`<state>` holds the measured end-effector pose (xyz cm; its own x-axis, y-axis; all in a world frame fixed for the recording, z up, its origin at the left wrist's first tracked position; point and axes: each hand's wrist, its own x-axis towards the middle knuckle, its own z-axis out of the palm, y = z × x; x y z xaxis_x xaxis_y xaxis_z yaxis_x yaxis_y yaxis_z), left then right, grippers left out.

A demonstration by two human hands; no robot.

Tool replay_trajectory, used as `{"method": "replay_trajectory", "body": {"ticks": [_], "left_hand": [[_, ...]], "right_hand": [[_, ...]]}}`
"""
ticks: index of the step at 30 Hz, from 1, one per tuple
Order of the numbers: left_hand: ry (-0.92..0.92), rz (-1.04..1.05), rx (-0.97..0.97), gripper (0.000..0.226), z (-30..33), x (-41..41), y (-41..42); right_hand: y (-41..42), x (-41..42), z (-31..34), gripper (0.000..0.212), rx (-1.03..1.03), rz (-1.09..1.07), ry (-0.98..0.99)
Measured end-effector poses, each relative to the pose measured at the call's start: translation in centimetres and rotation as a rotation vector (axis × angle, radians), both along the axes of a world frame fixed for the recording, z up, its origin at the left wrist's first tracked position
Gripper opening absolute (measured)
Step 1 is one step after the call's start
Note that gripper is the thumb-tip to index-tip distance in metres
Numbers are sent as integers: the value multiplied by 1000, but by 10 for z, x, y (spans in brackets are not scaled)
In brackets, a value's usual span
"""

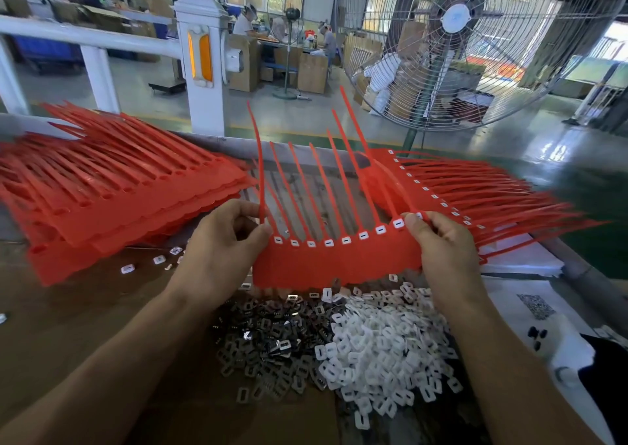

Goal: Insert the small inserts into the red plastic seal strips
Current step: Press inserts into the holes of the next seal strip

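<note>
Both hands, left hand [226, 240] and right hand [441, 240], gripping red seal strip sheet [336, 263]

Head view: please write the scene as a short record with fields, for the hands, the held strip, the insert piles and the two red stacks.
left hand: pinches the left end of the held seal strip
right hand: pinches its right end
held strip: lifted above the piles, white inserts in its visible sockets, tails pointing away
white inserts: loose pile below the strip, to the right
metal inserts: loose pile beside it, to the left
left stack: red strips, sockets look unfilled
right stack: red strips with white inserts fitted
</note>
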<state>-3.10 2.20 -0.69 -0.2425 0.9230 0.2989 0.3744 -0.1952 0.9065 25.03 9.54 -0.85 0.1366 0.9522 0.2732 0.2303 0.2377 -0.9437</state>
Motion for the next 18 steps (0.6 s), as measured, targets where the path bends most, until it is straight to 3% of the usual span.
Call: {"method": "replay_trajectory", "body": {"ticks": [5, 10, 18], "left_hand": [[-18, 1, 100, 17, 2, 1, -3], [4, -45, 173, 8, -1, 2, -2], [-30, -77, 238, 26, 0, 2, -1]], "right_hand": [[1, -2, -3, 16, -3, 19, 3], [2, 0, -3, 19, 26, -16, 74], [2, 1, -1, 13, 185, -60, 174]]}}
